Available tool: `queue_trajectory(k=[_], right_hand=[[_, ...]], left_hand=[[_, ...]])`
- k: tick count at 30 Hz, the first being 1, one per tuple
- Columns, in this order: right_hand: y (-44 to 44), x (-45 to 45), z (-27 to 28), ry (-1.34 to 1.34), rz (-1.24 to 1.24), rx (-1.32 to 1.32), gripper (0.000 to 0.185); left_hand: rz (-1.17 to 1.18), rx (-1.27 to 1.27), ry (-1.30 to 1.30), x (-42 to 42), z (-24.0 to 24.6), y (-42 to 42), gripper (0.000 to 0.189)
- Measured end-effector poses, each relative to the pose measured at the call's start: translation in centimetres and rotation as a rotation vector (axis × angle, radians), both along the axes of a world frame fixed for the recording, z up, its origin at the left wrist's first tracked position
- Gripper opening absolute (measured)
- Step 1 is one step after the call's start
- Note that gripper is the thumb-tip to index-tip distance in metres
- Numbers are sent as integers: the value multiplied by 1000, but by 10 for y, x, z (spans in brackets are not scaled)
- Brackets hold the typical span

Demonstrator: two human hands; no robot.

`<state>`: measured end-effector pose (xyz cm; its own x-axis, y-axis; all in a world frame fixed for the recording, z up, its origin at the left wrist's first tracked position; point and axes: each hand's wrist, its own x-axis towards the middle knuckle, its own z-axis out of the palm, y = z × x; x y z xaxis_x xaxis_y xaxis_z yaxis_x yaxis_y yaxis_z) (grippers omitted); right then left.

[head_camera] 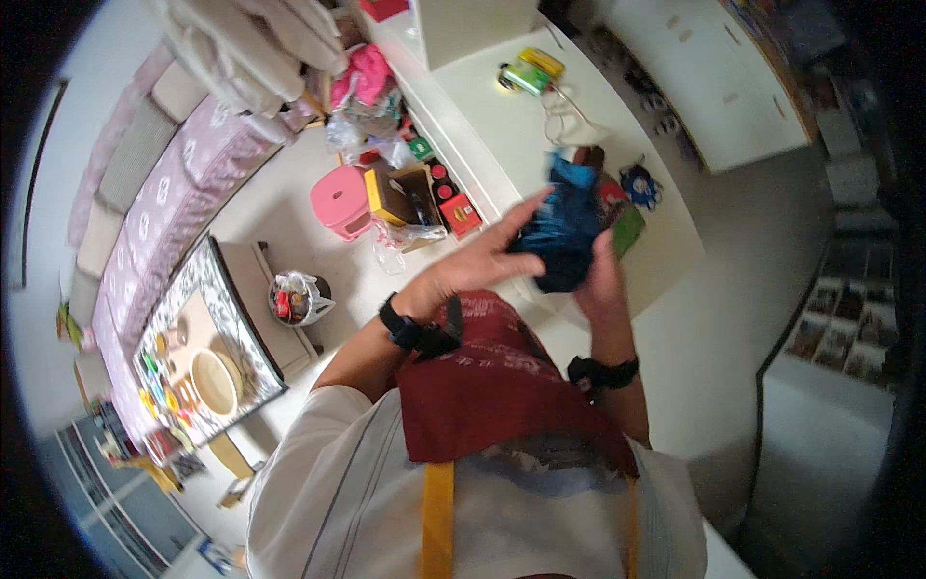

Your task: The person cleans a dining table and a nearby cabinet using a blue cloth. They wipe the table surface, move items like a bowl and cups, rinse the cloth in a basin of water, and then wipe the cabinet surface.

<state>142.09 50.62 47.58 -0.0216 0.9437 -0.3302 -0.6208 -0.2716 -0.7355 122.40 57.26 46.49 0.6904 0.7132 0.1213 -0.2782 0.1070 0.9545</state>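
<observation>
My left hand (pixel 499 253) and my right hand (pixel 604 279) hold a blurred, dark blue, shiny soft package (pixel 564 231) between them. My left fingers lie along its left side, and my right hand cups its lower right. Beneath it is a white cabinet top (pixel 492 108). Just beyond the package, a dark brown object (pixel 589 155) shows in part. To its right lie a red item (pixel 613 192), a green flat item (pixel 628 231) and a small blue patterned item (pixel 641 187). A green pack (pixel 527 77) and a yellow pack (pixel 542 64) lie farther back near a pale cord (pixel 561 119).
Left of the cabinet, a pink plastic stool (pixel 338 199), an open cardboard box (pixel 416 195) and a red box (pixel 461 214) stand on the floor. A lined bin (pixel 296 298) sits beside a patterned table (pixel 249 347) bearing a beige basin (pixel 215 382). A covered sofa (pixel 184 166) is beyond.
</observation>
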Motion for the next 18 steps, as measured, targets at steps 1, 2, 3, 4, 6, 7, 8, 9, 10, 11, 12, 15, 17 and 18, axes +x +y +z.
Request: queue_trajectory(k=[1,2,3,4,6,7,8,9,10,11,12,15,17,18], right_hand=[[3,-14,3,-93,150,24,75],[6,-25,5,-215,289,237,84],[5,-29,8,-278,428,369,92],[5,-31,10,-191,552,409,101],[-2,-21,16,-316,569,282,80],[-5,-12,19,-315,602,337,72],[-7,-5,21,-538,574,353,56],[-7,3,22,-571,555,268,53],[-5,8,22,-605,530,184,50],[1,10,22,-624,492,117,47],[8,10,20,-672,466,108,44],[44,-6,8,-806,390,143,37],[74,-25,-1,-918,358,170,33],[92,-37,-7,-974,349,168,32]], left_hand=[[27,20,15,5,-1,-11,88],[187,-39,182,5,-3,-17,81],[311,-201,100,3,-6,-21,60],[380,-332,44,-4,-10,-24,47],[611,-547,-187,-19,-20,-23,23],[721,-649,-198,-32,-26,-17,19],[790,-636,-154,-48,-31,-12,18],[843,-623,-133,-64,-35,-5,17],[861,-615,-54,-77,-38,2,18],[874,-640,37,-89,-40,11,18],[850,-535,36,-98,-41,18,20],[962,-445,108,-117,-39,62,20],[847,-495,-316,-127,-37,100,17],[892,-512,-404,-130,-38,126,22]])
